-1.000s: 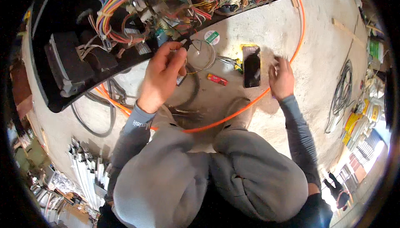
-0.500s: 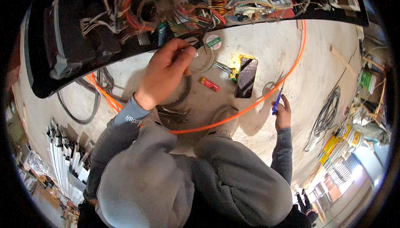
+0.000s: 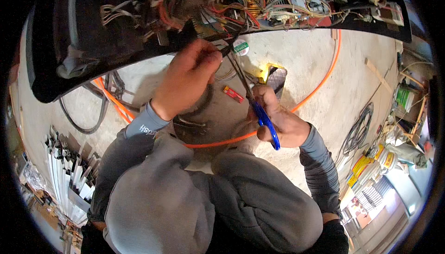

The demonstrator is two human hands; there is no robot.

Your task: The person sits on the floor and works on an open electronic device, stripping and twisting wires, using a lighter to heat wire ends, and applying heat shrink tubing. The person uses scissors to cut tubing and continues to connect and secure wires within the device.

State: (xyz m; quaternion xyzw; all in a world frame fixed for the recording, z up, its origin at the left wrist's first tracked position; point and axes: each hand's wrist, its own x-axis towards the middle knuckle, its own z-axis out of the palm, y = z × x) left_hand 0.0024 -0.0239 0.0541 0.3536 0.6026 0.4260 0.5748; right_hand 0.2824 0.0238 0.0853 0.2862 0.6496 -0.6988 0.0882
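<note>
My right hand [image 3: 282,119] is closed around the blue handles of a pair of scissors [image 3: 266,122]. Their blades point up and away, with the tips close to the fingers of my left hand [image 3: 187,80]. That hand is pinched on a thin dark wire [image 3: 229,47], which runs toward the exposed electronics of a large black panel [image 3: 51,87]. Bundles of coloured wires [image 3: 171,8] hang across the panel above my hands. My left fingers partly cover the pinched end.
On the concrete floor lie a red lighter-like item [image 3: 233,94], a phone [image 3: 276,81], a round white-and-green roll [image 3: 241,47] and an orange hose [image 3: 324,84]. Black cable coils [image 3: 361,126] lie at right. White metal profiles [image 3: 65,170] stand at the lower left.
My right hand has swung in from the right with the scissors, bringing the blades up to my left hand. The left hand stays almost in place; the panel appears slightly shifted in view.
</note>
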